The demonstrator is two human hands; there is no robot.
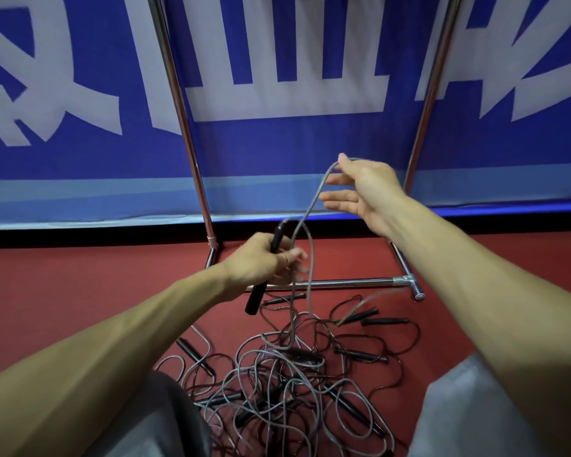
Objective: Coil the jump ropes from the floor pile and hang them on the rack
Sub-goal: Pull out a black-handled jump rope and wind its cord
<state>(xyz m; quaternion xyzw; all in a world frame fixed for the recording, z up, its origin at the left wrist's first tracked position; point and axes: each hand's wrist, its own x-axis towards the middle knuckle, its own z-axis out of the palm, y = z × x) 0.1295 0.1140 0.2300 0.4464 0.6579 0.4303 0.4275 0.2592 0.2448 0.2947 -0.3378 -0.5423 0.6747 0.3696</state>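
Grips the black handle [255,300] of one jump rope with the left hand [262,263], fingers curled tight round its middle. Holds the right hand [366,189] higher and further forward, fingers straight and spread, palm turned toward the left hand. Carries the grey cord [313,206] of that rope draped over the topmost digit of the right hand, with no pinch visible. Traces the cord down from there, past the left hand's fingertips, into the pile [294,374] below both hands. Finds the pile tangled on the red floor [80,275], directly beneath the forearms and between two grey-clad knees [468,410]: grey and dark cords, several black handles. Notes the chrome rack [343,284] just beyond the left hand, base bar passing behind it, uprights rising to either side of the two hands. Records a blue banner [277,143] with large white characters behind the rack, beyond both hands. Cannot tell whether the held cord is free of the pile.
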